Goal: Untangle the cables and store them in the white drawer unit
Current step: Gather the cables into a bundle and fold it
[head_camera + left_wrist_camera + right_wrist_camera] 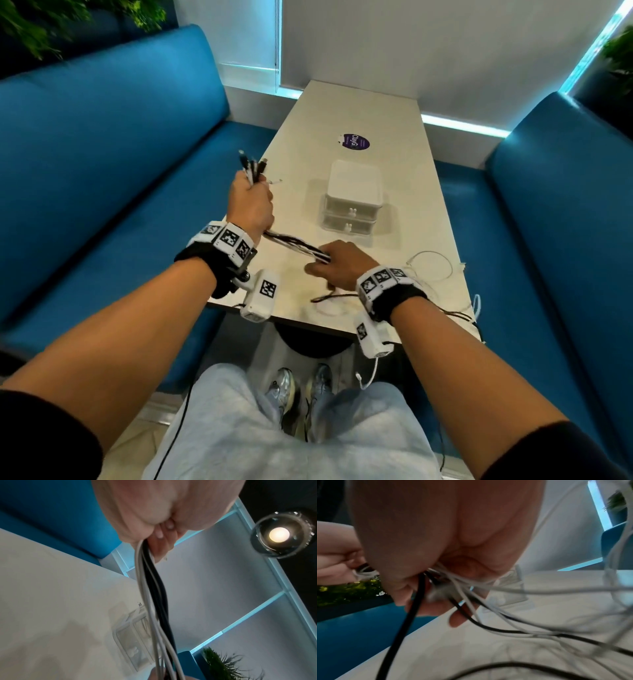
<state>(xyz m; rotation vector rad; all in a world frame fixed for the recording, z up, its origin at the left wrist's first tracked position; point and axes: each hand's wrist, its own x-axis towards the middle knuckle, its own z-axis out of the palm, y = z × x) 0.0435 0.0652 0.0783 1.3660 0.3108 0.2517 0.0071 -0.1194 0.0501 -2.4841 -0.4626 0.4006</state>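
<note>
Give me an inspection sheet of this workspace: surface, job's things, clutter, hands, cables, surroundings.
Surface: pale table, narrow.
Job's things: white drawer unit, both drawers closed; cable bundle.
Clutter: purple round sticker.
Hands: left hand grips the bundle near its plugs; right hand grips it further along.
Cables: black and white, stretched between the hands; loose white cable at the table's right edge.
Surroundings: blue benches both sides, plants behind.

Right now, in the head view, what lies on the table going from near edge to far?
Loose cables → right hand gripping the cable bundle → white drawer unit → purple sticker.
</note>
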